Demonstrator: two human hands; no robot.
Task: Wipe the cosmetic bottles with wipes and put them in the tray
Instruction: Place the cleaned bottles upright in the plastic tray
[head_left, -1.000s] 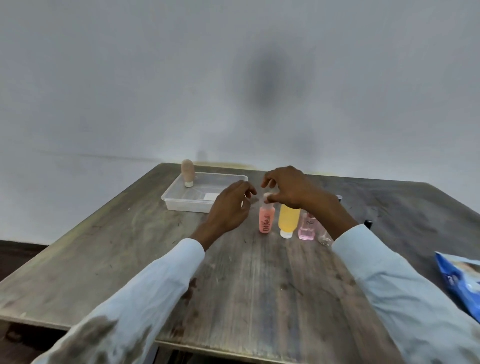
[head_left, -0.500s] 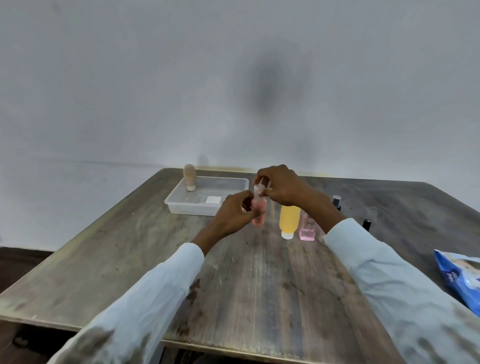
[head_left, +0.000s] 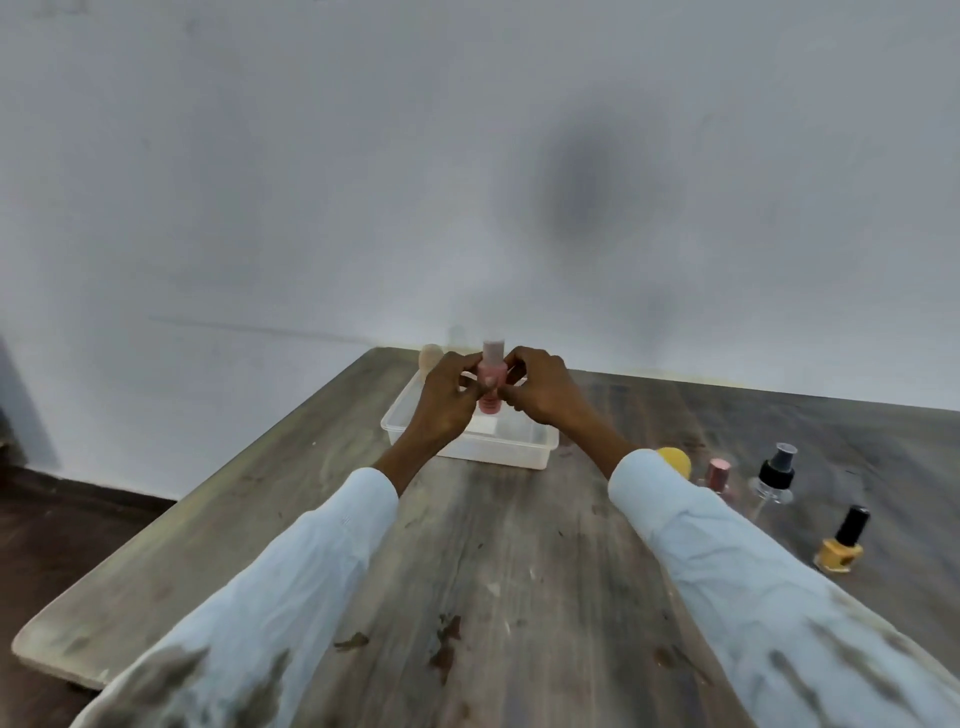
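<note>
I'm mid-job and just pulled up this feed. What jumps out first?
Both hands, left hand and right hand, hold a pink bottle upright over the clear tray at the table's far edge. Off to the right stand more bottles, among them a black-capped spray bottle and a yellow nail polish bottle.

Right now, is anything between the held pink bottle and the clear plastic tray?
Nothing visible. Both hands, left hand and right hand, hold the pink bottle upright above the clear plastic tray.
</note>
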